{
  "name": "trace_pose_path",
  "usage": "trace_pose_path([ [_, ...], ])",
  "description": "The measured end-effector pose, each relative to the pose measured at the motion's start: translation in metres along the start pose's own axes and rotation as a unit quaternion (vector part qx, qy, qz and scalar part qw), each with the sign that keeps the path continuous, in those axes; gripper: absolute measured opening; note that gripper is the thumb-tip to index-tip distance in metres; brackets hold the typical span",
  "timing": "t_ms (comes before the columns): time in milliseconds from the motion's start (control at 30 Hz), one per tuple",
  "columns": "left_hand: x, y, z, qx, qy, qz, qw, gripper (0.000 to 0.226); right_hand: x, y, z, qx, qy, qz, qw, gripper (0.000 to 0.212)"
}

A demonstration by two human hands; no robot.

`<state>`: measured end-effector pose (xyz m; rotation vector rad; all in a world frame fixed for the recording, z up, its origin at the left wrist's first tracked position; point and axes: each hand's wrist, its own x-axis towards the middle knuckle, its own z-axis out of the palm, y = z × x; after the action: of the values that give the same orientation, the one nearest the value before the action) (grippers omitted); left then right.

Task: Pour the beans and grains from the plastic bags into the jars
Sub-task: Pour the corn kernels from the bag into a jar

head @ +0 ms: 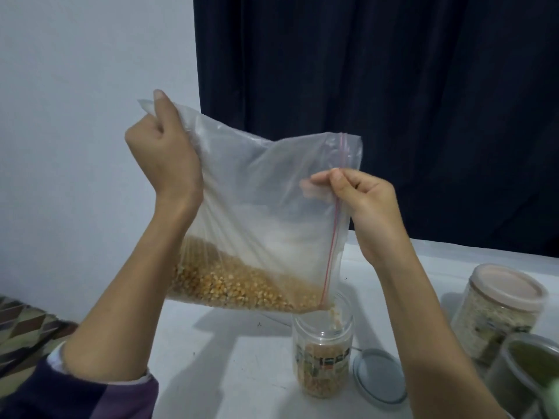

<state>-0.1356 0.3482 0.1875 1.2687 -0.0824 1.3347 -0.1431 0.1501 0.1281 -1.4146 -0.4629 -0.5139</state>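
**A:** so where's the corn at rn?

**B:** mostly in the plastic bag [257,207], held tilted in the air. Kernels [230,285] are piled along its low edge, and the corner at about 5 o'clock dips into the mouth of the open jar [322,343], which stands on the white surface [242,373] partly filled.

**A:** and the grip?

**B:** left hand [165,152] is fisted tight around the bag's top corner at 11 o'clock. Right hand [363,201] pinches the red zip edge, fingers curled.

**A:** anything else around?

**B:** a loose lid [379,378] just beside the jar at 3 o'clock, a capped jar of pale grains [499,309] further right, and a green container [526,373] in front of it.
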Motion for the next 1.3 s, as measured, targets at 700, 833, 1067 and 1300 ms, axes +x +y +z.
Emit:
trace_pose_path([
  [700, 0.001, -0.01, -0.002, 0.005, 0.031, 0.042, 0.999, 0.051, -0.01, 0.005, 0.001, -0.013, 0.06, -0.028, 0.998, 0.023],
  [833, 0.004, -0.01, 0.001, 0.005, 0.033, 0.045, 0.998, 0.052, -0.008, 0.007, 0.001, -0.007, 0.062, -0.031, 0.998, 0.025],
  [1067, 0.006, -0.013, 0.0, 0.009, 0.039, 0.049, 0.998, 0.051, -0.006, 0.006, 0.002, 0.024, 0.047, -0.013, 0.999, 0.026],
  [1300, 0.01, -0.012, -0.002, 0.004, 0.039, 0.054, 0.998, 0.052, -0.004, 0.001, 0.005, 0.039, 0.052, 0.001, 0.998, 0.024],
])
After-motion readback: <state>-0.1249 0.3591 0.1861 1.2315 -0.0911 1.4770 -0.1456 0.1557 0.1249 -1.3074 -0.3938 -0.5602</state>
